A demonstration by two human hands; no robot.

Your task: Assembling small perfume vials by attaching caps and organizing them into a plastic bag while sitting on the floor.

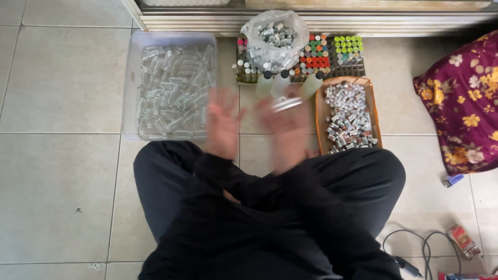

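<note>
I sit cross-legged in black clothes on a tiled floor. Both hands are raised in front of me and blurred by motion. My left hand [223, 124] has its fingers spread and holds nothing I can make out. My right hand [288, 129] carries a small clear vial [287, 104] near its fingertips. A clear plastic bin [132, 88] full of several empty glass vials lies just left of my left hand. An orange tray [320, 122] of capped vials lies just right of my right hand.
Beyond the hands are a plastic bag [275, 39] of capped vials, racks of coloured-cap vials [332, 54] and three white bottles [280, 83]. A floral cushion [464, 98], a blue lighter [452, 180], a small red box [462, 241] and a cable [415, 249] lie at right.
</note>
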